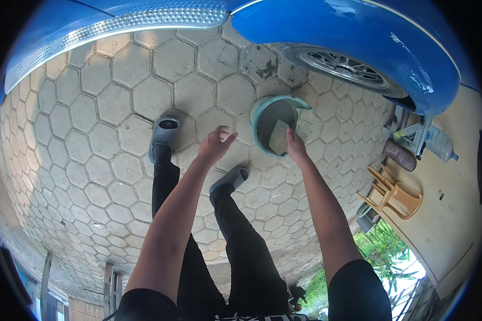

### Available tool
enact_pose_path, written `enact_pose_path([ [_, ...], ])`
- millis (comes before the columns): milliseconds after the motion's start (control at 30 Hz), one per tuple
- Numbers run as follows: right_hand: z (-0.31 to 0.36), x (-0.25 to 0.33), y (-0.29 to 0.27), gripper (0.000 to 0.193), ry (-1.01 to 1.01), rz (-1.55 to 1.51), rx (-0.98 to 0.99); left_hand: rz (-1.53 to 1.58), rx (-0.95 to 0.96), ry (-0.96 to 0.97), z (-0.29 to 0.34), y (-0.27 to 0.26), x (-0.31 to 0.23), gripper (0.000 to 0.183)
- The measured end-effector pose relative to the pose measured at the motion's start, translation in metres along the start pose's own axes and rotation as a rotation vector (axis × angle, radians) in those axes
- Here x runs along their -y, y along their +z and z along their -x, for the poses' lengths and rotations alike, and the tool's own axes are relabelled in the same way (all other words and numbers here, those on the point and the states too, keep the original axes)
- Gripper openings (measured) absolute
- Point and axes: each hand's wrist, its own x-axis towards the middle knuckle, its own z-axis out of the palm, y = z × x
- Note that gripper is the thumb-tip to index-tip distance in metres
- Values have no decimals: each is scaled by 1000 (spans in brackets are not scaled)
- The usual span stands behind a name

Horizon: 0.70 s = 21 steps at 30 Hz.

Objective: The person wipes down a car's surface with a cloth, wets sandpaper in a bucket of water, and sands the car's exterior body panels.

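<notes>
My left hand (216, 145) is over the paving between my two feet, with its fingers loosely bent and apart and nothing in them. On the ground ahead of me stands a turquoise bucket (260, 115) with a dark grey inside. My right hand (296, 145) is at the bucket's near right edge, its fingers closed along the side of a flat greyish-tan piece (278, 138). That piece hangs over the bucket's opening; whether it is cloth or something stiffer I cannot make out. A pale greenish crumpled cloth (305, 124) seems to drape over the bucket's right rim.
A blue car (326, 21) with a wheel (343, 67) stands across the far side. Hexagonal paving (120, 104) covers the ground. To the right are a water jug (440, 143), a metal frame (412, 131), a brown bundle (400, 155) and a tan plastic chair (404, 200).
</notes>
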Motion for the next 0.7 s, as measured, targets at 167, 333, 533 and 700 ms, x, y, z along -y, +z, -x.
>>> enact_pose_path([
  [167, -4, -44, 71, 67, 216, -446, -193, 281, 43, -179, -34, 88, 15, 76],
  [333, -30, -49, 82, 57, 90, -319, -338, -330, -293, 172, -67, 110, 3, 72],
  [533, -57, -54, 101, 54, -120, 95, -545, -258, -32, -10, -102, 93, 24, 42],
  [700, -78, -54, 125, 56, -229, 592, -415, 168, 157, -162, -106, 86, 27, 28],
])
